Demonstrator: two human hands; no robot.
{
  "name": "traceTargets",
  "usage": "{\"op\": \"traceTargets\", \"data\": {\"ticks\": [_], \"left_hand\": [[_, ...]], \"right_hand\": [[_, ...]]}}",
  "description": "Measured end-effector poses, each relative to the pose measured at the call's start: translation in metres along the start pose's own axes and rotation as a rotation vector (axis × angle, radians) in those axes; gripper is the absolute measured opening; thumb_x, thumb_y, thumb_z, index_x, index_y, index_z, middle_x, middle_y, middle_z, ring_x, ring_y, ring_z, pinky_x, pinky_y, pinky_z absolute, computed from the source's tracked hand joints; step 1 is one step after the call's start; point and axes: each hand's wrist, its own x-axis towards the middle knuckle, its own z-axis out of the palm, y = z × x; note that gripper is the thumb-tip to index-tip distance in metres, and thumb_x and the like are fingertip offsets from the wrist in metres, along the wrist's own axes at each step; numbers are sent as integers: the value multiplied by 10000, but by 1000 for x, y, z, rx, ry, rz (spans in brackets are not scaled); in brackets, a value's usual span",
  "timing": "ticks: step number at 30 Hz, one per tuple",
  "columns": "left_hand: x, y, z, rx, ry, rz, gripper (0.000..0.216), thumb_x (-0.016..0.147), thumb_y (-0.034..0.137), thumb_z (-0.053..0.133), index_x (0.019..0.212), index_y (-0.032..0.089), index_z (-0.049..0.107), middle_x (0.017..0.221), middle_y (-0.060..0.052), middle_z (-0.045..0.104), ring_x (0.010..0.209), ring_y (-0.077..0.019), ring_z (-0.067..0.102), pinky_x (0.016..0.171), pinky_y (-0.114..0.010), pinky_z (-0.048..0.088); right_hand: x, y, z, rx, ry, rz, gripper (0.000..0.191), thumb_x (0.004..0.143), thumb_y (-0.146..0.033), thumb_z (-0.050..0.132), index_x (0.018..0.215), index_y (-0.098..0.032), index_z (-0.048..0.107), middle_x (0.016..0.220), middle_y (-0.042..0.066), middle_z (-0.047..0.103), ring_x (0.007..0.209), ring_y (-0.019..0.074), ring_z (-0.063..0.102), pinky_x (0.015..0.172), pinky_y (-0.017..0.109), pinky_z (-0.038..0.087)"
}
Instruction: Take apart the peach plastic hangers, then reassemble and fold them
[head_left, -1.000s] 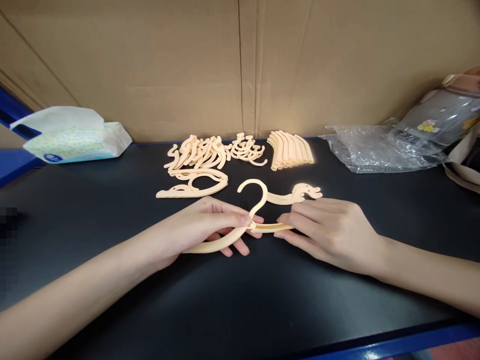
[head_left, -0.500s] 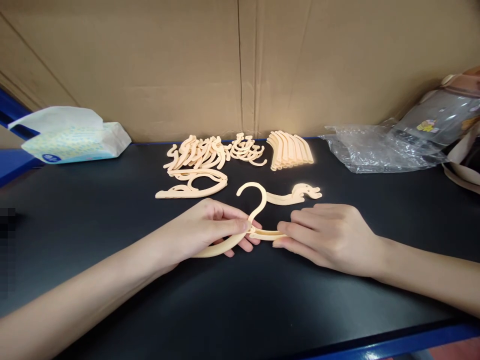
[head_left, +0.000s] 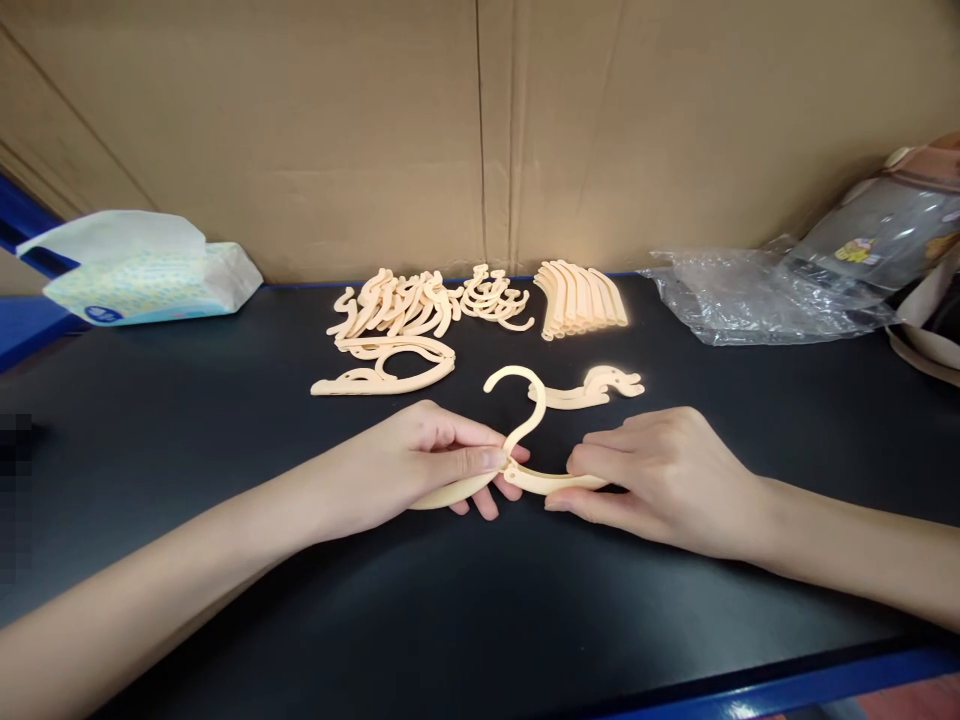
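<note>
Between my hands is a cream plastic clothes hanger [head_left: 541,484], its hook curving up and to the left. My left hand [head_left: 427,460] pinches it near the joint below the hook, thumb on top and fingers beneath. The hanger's left arm runs under that hand, partly hidden. My right hand [head_left: 660,480] is closed on the hanger's right arm, covering its outer end. Just behind the hook lies a loose curved hanger piece [head_left: 589,388]. A folded hanger [head_left: 382,370] rests flat beyond my left hand.
Along the back of the black table [head_left: 450,620] lie a pile of hanger pieces [head_left: 397,305], a heap of hooks [head_left: 495,297] and a row of curved arms [head_left: 581,300]. A tissue pack [head_left: 150,275] sits left; clear plastic bag [head_left: 750,295] and bottle [head_left: 877,240] are right. Cardboard [head_left: 337,140] stands behind.
The hook has shifted slightly to the right. The hanger's right arm has turned, showing more of its side, and my right hand's grip has moved a little outward along it.
</note>
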Motion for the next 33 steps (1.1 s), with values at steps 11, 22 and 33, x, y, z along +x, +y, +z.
{"op": "traceTargets", "data": {"ticks": [11, 22, 33], "left_hand": [[0, -3, 1, 27, -11, 11, 321, 910, 453, 555, 974, 196, 737, 880, -21, 734, 742, -122, 660, 683, -200, 497], [2, -5, 6, 68, 13, 31, 337, 926, 451, 501, 991, 189, 704, 848, -21, 709, 681, -119, 633, 614, -196, 477], [4, -9, 20, 580, 301, 180, 385, 889, 528, 510, 763, 192, 651, 525, 56, 331, 488, -90, 273, 452, -213, 199]], "right_hand": [[2, 1, -3, 151, -79, 89, 443, 954, -442, 495, 603, -176, 555, 506, -52, 541, 435, 55, 441, 458, 246, 225], [3, 3, -2, 135, -50, 116, 453, 935, -467, 517, 587, -178, 536, 480, -55, 497, 428, 57, 417, 460, 230, 233], [8, 9, -7, -21, 198, -45, 156, 916, -287, 569, 848, -177, 655, 910, 60, 686, 865, 180, 581, 774, 325, 408]]}}
